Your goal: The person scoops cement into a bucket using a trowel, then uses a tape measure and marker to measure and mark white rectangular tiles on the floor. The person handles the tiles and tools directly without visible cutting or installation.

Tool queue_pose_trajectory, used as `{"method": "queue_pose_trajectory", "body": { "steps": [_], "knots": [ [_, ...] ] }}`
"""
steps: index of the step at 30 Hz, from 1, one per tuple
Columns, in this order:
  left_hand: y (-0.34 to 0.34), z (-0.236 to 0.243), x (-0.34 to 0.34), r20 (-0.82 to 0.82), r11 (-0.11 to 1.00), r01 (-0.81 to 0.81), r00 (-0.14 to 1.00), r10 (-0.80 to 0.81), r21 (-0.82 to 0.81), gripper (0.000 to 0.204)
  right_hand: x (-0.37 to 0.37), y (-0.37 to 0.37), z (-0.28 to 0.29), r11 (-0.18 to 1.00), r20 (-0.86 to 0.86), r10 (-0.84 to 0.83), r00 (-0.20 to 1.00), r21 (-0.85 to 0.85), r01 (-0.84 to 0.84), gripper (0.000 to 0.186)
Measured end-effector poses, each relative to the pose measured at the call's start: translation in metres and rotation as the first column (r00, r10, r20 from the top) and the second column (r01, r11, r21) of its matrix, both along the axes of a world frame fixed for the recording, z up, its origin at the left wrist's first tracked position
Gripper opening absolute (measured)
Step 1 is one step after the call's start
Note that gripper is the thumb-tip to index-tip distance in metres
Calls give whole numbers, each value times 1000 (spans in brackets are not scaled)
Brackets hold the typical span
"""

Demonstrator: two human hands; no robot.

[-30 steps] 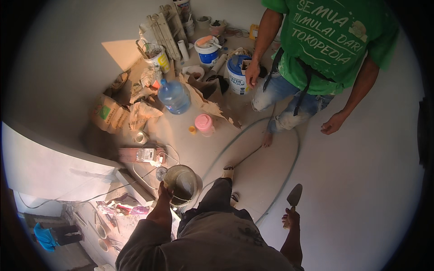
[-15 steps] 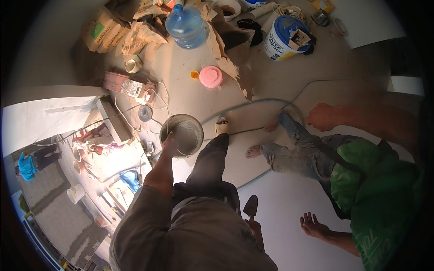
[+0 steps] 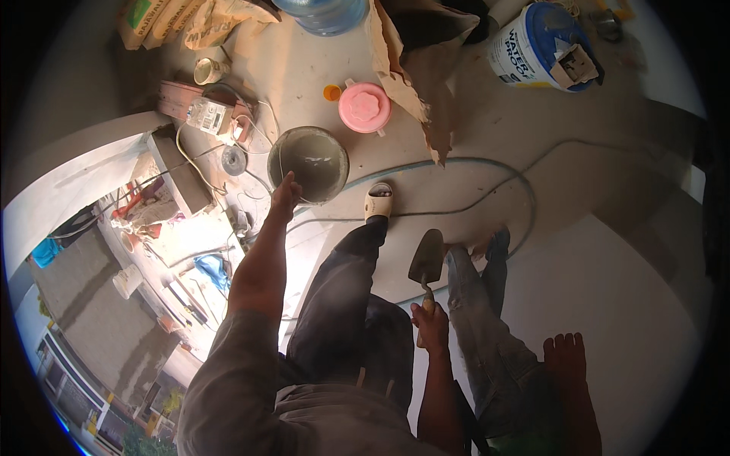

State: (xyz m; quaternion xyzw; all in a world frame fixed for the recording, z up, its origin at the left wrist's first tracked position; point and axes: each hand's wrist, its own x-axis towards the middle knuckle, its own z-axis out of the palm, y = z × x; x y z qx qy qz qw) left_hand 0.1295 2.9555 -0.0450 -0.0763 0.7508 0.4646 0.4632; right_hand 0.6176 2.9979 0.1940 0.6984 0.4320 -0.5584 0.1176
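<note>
My left hand [image 3: 286, 196] is closed at the near rim of a dark round bucket [image 3: 341, 163] with grey wet material inside. Whether its fingers grip the rim or the thin handle is hard to see. Lower and to the right, my right hand [image 3: 432, 327] is wrapped round the handle of a trowel [image 3: 426, 254]. The trowel's pointed, dull blade is tilted away from me and touches nothing that I can make out. Just past the bucket, a pink lidded container [image 3: 365, 107] stands on the floor beside a small orange cup [image 3: 332, 93].
Close on my right stands a co-worker in jeans [image 3: 487, 334], with a hand [image 3: 565, 357] held low. A hose [image 3: 471, 161] loops over the floor. Farther off are a white bucket with a blue lid [image 3: 525, 49], a water jug [image 3: 323, 14], torn cardboard [image 3: 407, 83] and paper sacks [image 3: 156, 21].
My right hand has come forward and up with the trowel, from beside my body. My left hand stays at the bucket. The co-worker has moved nearer and lower in view.
</note>
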Motion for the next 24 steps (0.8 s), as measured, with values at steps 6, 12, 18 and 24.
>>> {"method": "queue_pose_trajectory", "body": {
  "steps": [6, 12, 18, 24],
  "knots": [
    [-11, -48, -4, -20, 974, 211, 977, -213, -77, 71, 29, 21, -16, 995, -54, -2, 999, 95, 7, 36],
    [-2, -76, -9, 106, 948, 75, 993, -44, -308, 57, 68, 87, 16, 988, 261, -134, 956, -45, 150, 35],
    [64, -5, 11, -238, 621, 408, 674, -699, -669, 45, 127, 115, 28, 985, 275, -119, 954, 155, 78, 31],
    [257, 130, 134, -588, 887, 422, 675, -446, -187, 29, 202, 174, -18, 987, 308, -125, 943, -61, 151, 33]
  ]
}}
